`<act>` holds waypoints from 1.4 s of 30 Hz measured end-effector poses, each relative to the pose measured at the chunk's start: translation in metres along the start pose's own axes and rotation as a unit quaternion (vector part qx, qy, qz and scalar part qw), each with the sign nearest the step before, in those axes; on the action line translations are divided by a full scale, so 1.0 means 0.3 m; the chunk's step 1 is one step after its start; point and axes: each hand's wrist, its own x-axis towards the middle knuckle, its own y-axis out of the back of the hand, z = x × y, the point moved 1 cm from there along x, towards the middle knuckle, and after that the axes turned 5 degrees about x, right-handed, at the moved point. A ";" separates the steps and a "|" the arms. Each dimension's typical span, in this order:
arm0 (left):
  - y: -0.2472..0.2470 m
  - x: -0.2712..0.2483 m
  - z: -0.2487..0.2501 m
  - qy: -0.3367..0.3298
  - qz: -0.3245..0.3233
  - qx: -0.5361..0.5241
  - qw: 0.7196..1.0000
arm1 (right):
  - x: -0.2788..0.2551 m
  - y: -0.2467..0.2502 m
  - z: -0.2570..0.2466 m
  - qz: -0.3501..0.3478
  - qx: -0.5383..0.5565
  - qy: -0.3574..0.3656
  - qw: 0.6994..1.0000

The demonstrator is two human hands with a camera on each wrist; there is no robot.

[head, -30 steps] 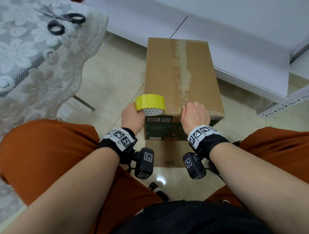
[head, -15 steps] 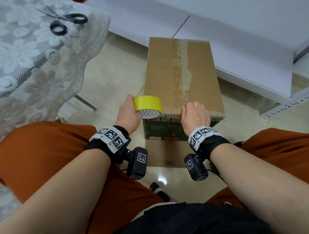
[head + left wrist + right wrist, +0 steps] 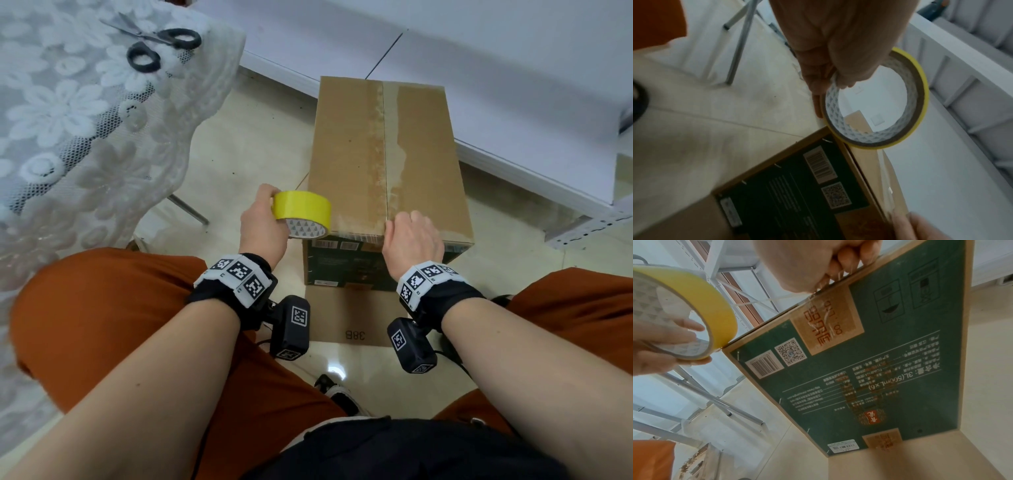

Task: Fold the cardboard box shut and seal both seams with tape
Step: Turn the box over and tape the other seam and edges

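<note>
Pinning the tape's free end at the near edge of the cardboard box (image 3: 387, 161), on the centre seam, your right hand (image 3: 412, 240) anchors it; your left hand (image 3: 262, 226) grips the yellow roll (image 3: 301, 213) at the box's near left corner, presumably to pull out a length.

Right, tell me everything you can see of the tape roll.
The tape roll is a ring of glossy yellow tape wound on a core whose inside is white with grey triangles. The left hand grips it, fingers through the core, thumb on the outer face. It hangs tilted at the near left corner of the box. A clear strip runs from it to the near edge, where the right hand pins it.
</note>
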 end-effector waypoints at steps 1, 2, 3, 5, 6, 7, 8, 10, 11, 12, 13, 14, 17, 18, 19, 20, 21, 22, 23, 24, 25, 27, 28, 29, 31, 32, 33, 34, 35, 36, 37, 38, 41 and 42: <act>-0.007 0.008 -0.011 0.037 -0.003 -0.031 0.999 | 0.003 0.002 0.000 -0.003 0.001 -0.002 1.000; -0.014 0.013 -0.019 0.081 -0.018 -0.071 0.994 | 0.006 0.004 0.001 -0.006 0.002 -0.002 1.000; -0.022 0.019 -0.028 0.115 -0.038 -0.108 0.987 | 0.009 0.005 0.001 -0.010 0.005 -0.001 1.000; -0.037 0.019 -0.034 0.144 -0.076 -0.146 0.976 | 0.014 0.006 0.003 -0.013 0.012 -0.002 1.000; -0.039 0.018 -0.033 0.146 -0.081 -0.151 0.974 | 0.016 0.006 0.003 -0.013 0.015 -0.001 1.000; -0.046 0.023 -0.039 0.142 -0.081 -0.154 0.975 | 0.017 0.006 0.002 -0.015 0.016 -0.001 1.000; -0.050 0.023 -0.041 0.141 -0.078 -0.159 0.974 | 0.017 0.006 0.002 -0.015 0.015 0.001 1.000; -0.055 0.015 -0.038 0.158 -0.080 -0.200 0.964 | 0.016 0.005 0.003 -0.014 0.014 0.002 1.000; -0.061 0.012 -0.039 0.168 -0.080 -0.239 0.953 | 0.016 0.003 0.003 -0.012 0.014 0.002 1.000; -0.063 0.007 -0.034 0.180 -0.080 -0.275 0.941 | 0.016 0.000 0.003 -0.010 0.014 0.001 1.000; -0.069 0.003 -0.030 0.186 -0.080 -0.309 0.929 | 0.016 -0.002 0.003 -0.008 0.013 0.001 1.000; -0.070 -0.001 -0.022 0.192 -0.077 -0.331 0.920 | 0.016 -0.005 0.003 -0.006 0.012 0.001 1.000; -0.082 -0.002 -0.029 0.213 -0.062 -0.364 0.905 | 0.014 -0.005 0.003 -0.005 0.007 -0.001 1.000; -0.086 -0.003 -0.031 0.215 -0.066 -0.353 0.908 | 0.013 -0.005 0.006 -0.004 0.006 -0.002 1.000; -0.094 0.001 -0.037 0.209 -0.068 -0.337 0.915 | 0.012 -0.004 0.008 -0.004 0.007 -0.002 1.000; -0.092 -0.001 -0.032 0.201 -0.070 -0.316 0.924 | 0.013 -0.004 0.009 -0.003 0.007 -0.001 1.000; -0.093 0.003 -0.034 0.193 -0.066 -0.300 0.932 | 0.012 -0.003 0.009 -0.004 0.007 0.001 1.000; -0.088 0.005 -0.031 0.190 -0.064 -0.289 0.936 | 0.013 -0.003 0.007 -0.005 0.007 0.002 1.000; -0.088 0.009 -0.033 0.186 -0.062 -0.283 0.939 | 0.014 -0.002 0.005 -0.005 0.007 0.002 1.000; -0.083 0.009 -0.032 0.184 -0.064 -0.279 0.940 | 0.015 -0.002 0.003 -0.005 0.007 0.001 1.000; -0.082 0.009 -0.035 0.182 -0.063 -0.270 0.944 | 0.015 -0.001 0.003 -0.005 0.007 0.000 1.000; -0.083 0.011 -0.044 0.176 -0.053 -0.251 0.950 | 0.013 -0.003 0.006 -0.006 0.008 -0.002 1.000; -0.083 0.011 -0.049 0.177 -0.046 -0.248 0.951 | 0.013 -0.004 0.008 -0.006 0.010 -0.002 1.000; -0.083 0.011 -0.056 0.179 -0.038 -0.253 0.950 | 0.013 -0.005 0.008 -0.007 0.012 -0.002 1.000; -0.085 0.014 -0.066 0.180 -0.031 -0.260 0.948 | 0.013 -0.004 0.008 -0.006 0.015 -0.001 1.000; -0.085 0.013 -0.069 0.182 -0.031 -0.260 0.948 | 0.013 -0.004 0.007 -0.006 0.016 -0.001 1.000; -0.087 0.012 -0.070 0.184 -0.030 -0.265 0.946 | 0.012 -0.003 0.007 -0.006 0.015 -0.001 1.000; -0.088 0.009 -0.068 0.190 -0.030 -0.275 0.942 | 0.011 -0.003 0.008 -0.005 0.014 0.000 1.000; -0.091 0.007 -0.065 0.198 -0.028 -0.288 0.937 | 0.011 -0.004 0.010 -0.004 0.012 0.000 1.000; -0.093 0.005 -0.060 0.208 -0.026 -0.302 0.930 | 0.010 -0.004 0.011 -0.002 0.009 0.001 1.000; -0.096 0.007 -0.060 0.219 -0.022 -0.316 0.923 | 0.010 -0.005 0.009 -0.001 0.006 0.002 1.000; -0.098 0.007 -0.060 0.229 -0.018 -0.330 0.916 | 0.011 -0.004 0.008 -0.002 0.004 0.002 1.000; -0.112 0.006 -0.070 0.244 -0.030 -0.348 0.905 | 0.011 -0.001 0.008 -0.009 0.003 -0.003 1.000; -0.118 0.004 -0.071 0.243 -0.036 -0.346 0.906 | 0.011 0.000 0.009 -0.008 0.005 -0.004 1.000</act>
